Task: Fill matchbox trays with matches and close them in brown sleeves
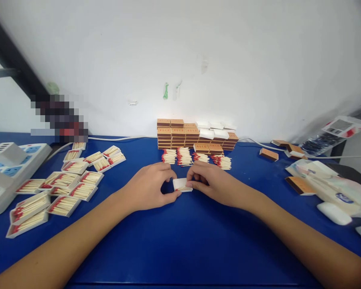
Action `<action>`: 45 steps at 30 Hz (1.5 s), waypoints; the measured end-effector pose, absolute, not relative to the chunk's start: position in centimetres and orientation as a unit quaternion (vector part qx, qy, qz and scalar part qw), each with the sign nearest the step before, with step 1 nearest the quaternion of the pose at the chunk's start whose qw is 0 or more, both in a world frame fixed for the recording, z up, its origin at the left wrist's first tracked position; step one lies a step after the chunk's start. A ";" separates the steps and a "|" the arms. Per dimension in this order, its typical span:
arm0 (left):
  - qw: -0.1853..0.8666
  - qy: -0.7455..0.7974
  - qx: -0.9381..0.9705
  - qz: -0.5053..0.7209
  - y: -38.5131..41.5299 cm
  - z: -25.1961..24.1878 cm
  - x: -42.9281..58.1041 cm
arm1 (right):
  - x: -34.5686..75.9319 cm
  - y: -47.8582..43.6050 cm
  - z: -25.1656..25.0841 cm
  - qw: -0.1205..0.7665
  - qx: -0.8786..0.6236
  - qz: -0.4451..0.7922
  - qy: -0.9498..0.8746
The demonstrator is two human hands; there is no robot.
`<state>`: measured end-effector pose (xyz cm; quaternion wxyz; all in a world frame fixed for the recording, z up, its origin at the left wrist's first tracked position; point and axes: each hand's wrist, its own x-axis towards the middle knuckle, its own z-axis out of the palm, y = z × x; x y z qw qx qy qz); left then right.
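Observation:
Both hands meet at the middle of the blue table. My left hand and my right hand pinch a small white matchbox tray between their fingertips, low over the table. What lies inside the tray is hidden by the fingers. Just beyond the hands lie several loose bundles of red-tipped matches. Behind them against the wall stands a stack of orange matchbox sleeves with a few empty white trays on top.
Several open trays filled with matches lie spread at the left. A white power strip sits at the far left edge. At the right lie loose orange sleeves, plastic-wrapped packets and a cable along the wall.

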<state>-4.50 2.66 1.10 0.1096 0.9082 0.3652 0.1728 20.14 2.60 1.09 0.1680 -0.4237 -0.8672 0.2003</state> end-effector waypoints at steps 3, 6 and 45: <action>0.105 0.367 0.908 0.175 2.6 1.1 -4.6 | 20.2 2.6 1.0 0.171 -0.418 0.220 -0.865; 0.103 0.367 0.908 0.175 2.6 1.1 -4.6 | 19.9 2.2 1.0 0.174 -0.413 0.214 -0.868; 0.086 0.369 0.910 0.171 2.7 1.1 -4.4 | 19.2 1.5 1.0 0.161 -0.414 0.104 -0.890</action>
